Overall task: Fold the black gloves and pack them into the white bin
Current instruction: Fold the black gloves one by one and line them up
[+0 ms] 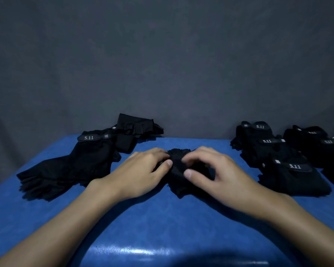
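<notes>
Centre of the blue table (162,224): one bunched black glove (178,177). The left hand (141,170) pinches its left edge and the right hand (218,170) grips its right side. Loose gloves (75,162) lie to the left, stacked gloves (278,157) to the right.

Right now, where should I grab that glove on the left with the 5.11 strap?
I'd take the left glove by its wrist end, at the 5.11 strap, reaching from above: the strap lies on top, while the floppy finger ends splay toward the near-left.

Blue table (162,218) (black gloves (69,166) atop)
</notes>
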Demonstrator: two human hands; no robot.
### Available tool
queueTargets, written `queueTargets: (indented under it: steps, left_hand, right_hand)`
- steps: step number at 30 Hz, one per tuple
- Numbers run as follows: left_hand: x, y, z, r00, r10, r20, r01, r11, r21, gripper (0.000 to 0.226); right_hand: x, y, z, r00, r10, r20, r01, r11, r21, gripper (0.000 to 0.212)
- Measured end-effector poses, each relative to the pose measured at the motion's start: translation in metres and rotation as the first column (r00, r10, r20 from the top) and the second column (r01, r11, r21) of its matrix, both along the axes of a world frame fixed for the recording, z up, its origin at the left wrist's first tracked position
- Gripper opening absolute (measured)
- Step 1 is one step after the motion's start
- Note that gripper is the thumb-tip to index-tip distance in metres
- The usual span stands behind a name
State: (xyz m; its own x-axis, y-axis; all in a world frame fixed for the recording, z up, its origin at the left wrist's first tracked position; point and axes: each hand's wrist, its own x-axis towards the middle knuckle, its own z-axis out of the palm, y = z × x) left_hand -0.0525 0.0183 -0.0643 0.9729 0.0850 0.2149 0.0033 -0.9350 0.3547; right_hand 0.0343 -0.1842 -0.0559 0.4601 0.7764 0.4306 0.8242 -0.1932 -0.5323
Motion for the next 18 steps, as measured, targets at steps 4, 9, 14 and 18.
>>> queueTargets:
  steps: [4,9,14,18]
  left_hand:
    - [-0.001,-0.007,0.005,0.999,0.004,0.042,-0.002,0.999,-0.037,0.054]
    - [-0.004,-0.015,0.003,0.996,0.012,-0.087,0.004,0.983,0.183,0.058]
    - [-0.003,-0.01,0.002,0.988,0.005,-0.152,0.033,0.968,0.249,0.071]
    - [-0.003,-0.01,0.002,0.992,-0.001,-0.123,0.024,0.982,0.188,0.071]
  right_hand:
    - [0.016,-0.004,-0.004,0.988,-0.145,-0.058,0.136,0.982,-0.134,0.044]
    - [0.021,-0.005,-0.01,0.986,-0.164,0.005,0.153,0.907,-0.392,0.064]
    - [0.021,-0.004,-0.007,0.978,-0.157,0.138,0.206,0.827,-0.523,0.074]
    - [0.019,-0.004,-0.006,0.977,-0.159,0.14,0.208,0.837,-0.505,0.072]
